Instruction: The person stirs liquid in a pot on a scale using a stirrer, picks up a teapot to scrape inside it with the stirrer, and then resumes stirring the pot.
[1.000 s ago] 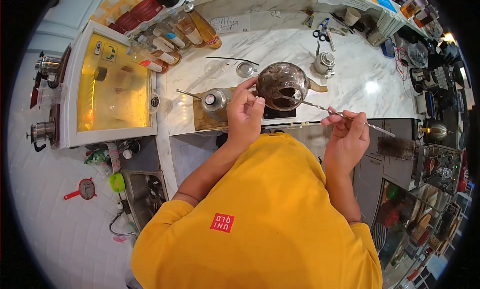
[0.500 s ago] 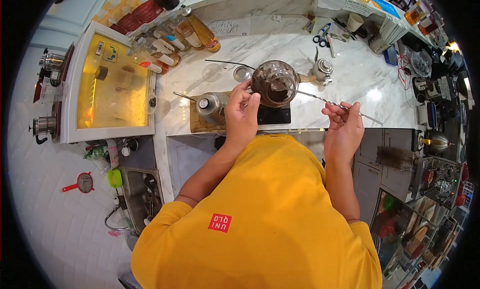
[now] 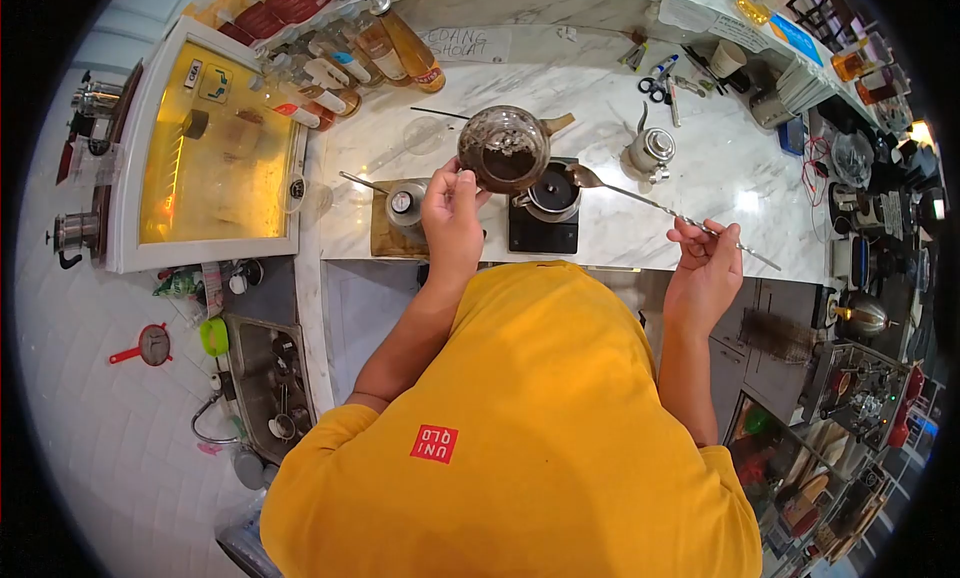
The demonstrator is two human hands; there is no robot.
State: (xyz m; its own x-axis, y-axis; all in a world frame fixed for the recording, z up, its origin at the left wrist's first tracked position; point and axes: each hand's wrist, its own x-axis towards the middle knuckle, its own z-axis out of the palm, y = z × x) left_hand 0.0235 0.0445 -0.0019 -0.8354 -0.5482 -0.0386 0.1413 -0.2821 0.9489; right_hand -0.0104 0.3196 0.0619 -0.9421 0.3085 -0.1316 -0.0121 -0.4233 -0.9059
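My left hand [image 3: 455,216] grips a round glass pot [image 3: 503,143] by its lower left side. The pot has a wooden handle and hangs above the counter; dark, wet-looking residue coats its inside. Between the thumb and fingers of my right hand [image 3: 703,273] is a long bar spoon [image 3: 655,203] with a twisted shaft. The spoon's bowl is outside the pot, over the right edge of a metal cup [image 3: 553,203] with dark contents. That cup stands on a black scale [image 3: 545,240], partly hidden by the pot.
A metal bottle [image 3: 407,206] stands on a wooden board at the left, close to my left hand. Several bottles [image 3: 405,48] line the counter at the back left. A small metal kettle [image 3: 652,150] stands right of the scale, with scissors [image 3: 652,88] behind it.
The bar spoon has come out of the pot, and my right hand has shifted slightly right. My left hand has moved the pot left, uncovering the cup on the scale.
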